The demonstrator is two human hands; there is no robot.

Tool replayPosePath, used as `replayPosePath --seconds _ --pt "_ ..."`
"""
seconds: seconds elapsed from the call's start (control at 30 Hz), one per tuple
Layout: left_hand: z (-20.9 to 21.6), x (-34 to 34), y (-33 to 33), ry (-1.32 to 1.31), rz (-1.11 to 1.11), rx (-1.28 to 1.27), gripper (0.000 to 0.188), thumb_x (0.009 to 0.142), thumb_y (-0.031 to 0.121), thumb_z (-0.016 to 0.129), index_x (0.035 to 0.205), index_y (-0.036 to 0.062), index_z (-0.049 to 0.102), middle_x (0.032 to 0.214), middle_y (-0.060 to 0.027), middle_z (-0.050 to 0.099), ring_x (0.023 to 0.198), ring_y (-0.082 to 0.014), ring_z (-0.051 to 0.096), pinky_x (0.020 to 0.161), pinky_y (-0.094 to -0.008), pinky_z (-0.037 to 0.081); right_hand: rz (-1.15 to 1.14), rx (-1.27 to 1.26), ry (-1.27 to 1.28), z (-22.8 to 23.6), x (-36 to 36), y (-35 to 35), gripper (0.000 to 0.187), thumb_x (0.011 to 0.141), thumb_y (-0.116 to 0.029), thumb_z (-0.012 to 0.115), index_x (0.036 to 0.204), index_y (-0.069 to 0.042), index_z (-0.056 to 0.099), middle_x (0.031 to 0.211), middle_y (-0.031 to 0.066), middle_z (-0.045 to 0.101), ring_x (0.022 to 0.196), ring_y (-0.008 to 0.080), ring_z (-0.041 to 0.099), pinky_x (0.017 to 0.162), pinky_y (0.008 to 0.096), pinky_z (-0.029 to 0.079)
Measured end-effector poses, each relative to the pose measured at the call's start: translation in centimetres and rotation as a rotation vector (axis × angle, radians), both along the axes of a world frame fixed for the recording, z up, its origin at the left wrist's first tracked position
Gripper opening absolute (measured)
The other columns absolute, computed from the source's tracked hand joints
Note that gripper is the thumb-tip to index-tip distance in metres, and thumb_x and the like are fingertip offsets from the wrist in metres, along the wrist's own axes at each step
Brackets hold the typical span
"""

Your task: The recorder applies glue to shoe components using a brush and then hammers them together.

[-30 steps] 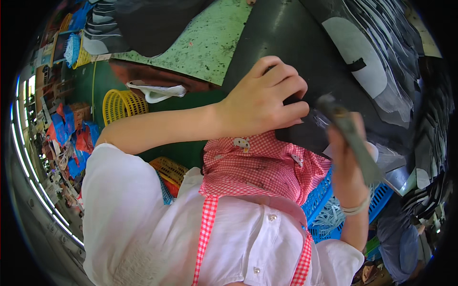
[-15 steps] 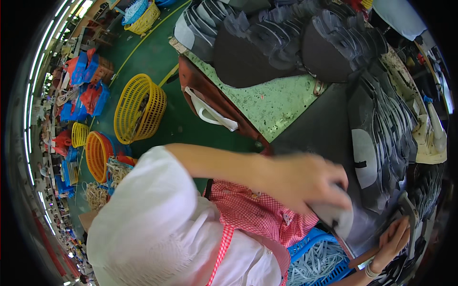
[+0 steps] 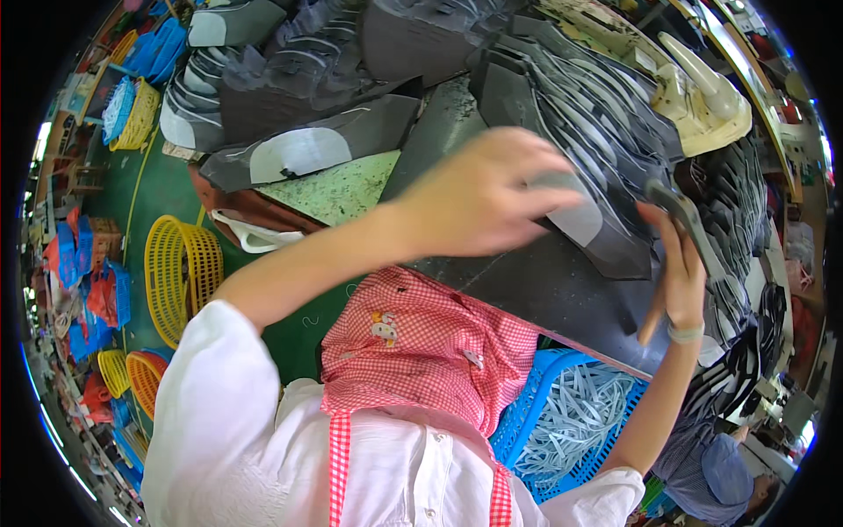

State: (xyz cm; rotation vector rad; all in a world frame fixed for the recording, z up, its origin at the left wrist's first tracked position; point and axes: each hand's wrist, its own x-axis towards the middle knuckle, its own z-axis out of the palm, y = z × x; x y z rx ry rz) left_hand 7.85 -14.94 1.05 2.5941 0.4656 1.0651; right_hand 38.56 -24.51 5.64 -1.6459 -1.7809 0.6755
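Observation:
My left hand [image 3: 483, 198] is over the middle of the dark work surface [image 3: 527, 285], smeared by motion. Its fingertips overlap the near end of a fanned row of dark grey, flat cut pieces [image 3: 575, 132]; whether they grip one is unclear. Farther right, my right hand [image 3: 678, 277] has its fingers stretched out and thumb apart, beside a curved grey bar-like part [image 3: 689, 224]. At the left, a single dark grey piece with a pale rounded patch [image 3: 303, 151] lies across the table's edge, against other stacked pieces [image 3: 290, 83].
A blue basket [image 3: 536, 395] of pale strips stands below the table's near edge. Yellow baskets [image 3: 180, 272] sit on the green floor to the left. A cream machine part [image 3: 711, 101] stands at the far right. Another person in a blue cap [image 3: 727, 470] is at lower right.
My left hand has swung farther up the surface, toward the fanned row. A patched piece now lies at the left edge. My view has shifted; my right hand's fingers remain stretched.

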Motion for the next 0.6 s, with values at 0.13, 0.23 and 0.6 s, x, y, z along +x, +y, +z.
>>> replayPosePath --seconds 0.13,0.23,0.6 --pt "-1.0 9.1 0.0 0.195 0.089 0.185 0.046 0.082 0.040 0.074 0.108 0.0043 0.062 0.114 -0.0150 0.062 0.114 -0.0303 0.057 0.098 -0.0447 0.044 0.005 -0.015 0.001 -2.3 0.3 3.2 0.030 0.104 -0.011 0.051 0.128 0.005 0.060 0.121 0.0184 0.067 0.112 0.0241 0.065 0.102 0.0362 0.047" --pt "3.1 6.8 1.1 0.306 -0.333 -0.129 0.036 0.085 0.038 0.072 0.090 0.0070 0.055 0.078 -0.0105 0.062 0.077 -0.0303 0.066 0.068 -0.0434 0.050 -0.018 -0.065 0.023 -3.1 0.4 3.6 0.032 0.106 -0.014 0.051 0.129 0.005 0.059 0.115 0.0185 0.070 0.110 0.0248 0.067 0.100 0.0362 0.048" --pt "5.4 -3.1 -3.4 0.699 -0.162 -0.785 0.032 0.088 0.037 0.074 0.089 0.0055 0.076 0.069 -0.0145 0.068 0.062 -0.0345 0.066 0.060 -0.0416 0.051 -0.328 0.083 0.035 -1.6 -3.4 1.0 0.021 0.103 -0.011 0.056 0.119 0.000 0.064 0.090 0.0081 0.064 0.078 0.0147 0.060 0.071 0.0275 0.047"
